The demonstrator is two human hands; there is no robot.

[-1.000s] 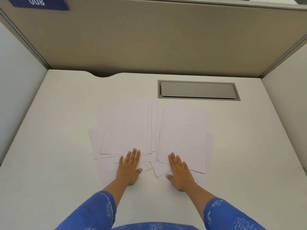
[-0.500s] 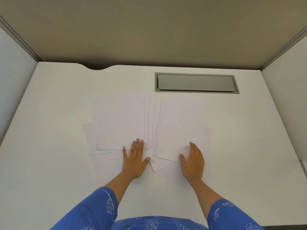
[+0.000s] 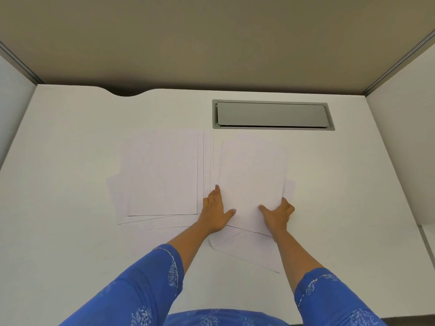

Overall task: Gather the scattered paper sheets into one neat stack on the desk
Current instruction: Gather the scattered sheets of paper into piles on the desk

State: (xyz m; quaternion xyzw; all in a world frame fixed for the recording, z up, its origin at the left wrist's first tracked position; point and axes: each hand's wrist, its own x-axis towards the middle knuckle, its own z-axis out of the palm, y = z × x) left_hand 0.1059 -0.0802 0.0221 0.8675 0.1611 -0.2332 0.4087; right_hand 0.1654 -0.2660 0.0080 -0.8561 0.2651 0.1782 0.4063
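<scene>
Several white paper sheets lie fanned on the white desk (image 3: 70, 161). A left group of sheets (image 3: 162, 175) overlaps sideways, and a right top sheet (image 3: 254, 172) lies slightly tilted over others. One skewed sheet (image 3: 249, 252) sticks out towards me. My left hand (image 3: 217, 212) rests flat along the right top sheet's left edge, thumb spread onto it. My right hand (image 3: 277, 215) is at that sheet's near right corner, thumb on top and fingers curled around the edge.
A grey cable hatch (image 3: 270, 114) is set in the desk just behind the sheets. A beige partition (image 3: 211, 43) closes the back, and white side panels (image 3: 400, 137) stand left and right. A curved cut-out (image 3: 124, 92) notches the desk's back edge.
My left hand slid right from the left group to the right sheet's left edge. My right hand closed on that sheet's near right corner. The view tilted down slightly.
</scene>
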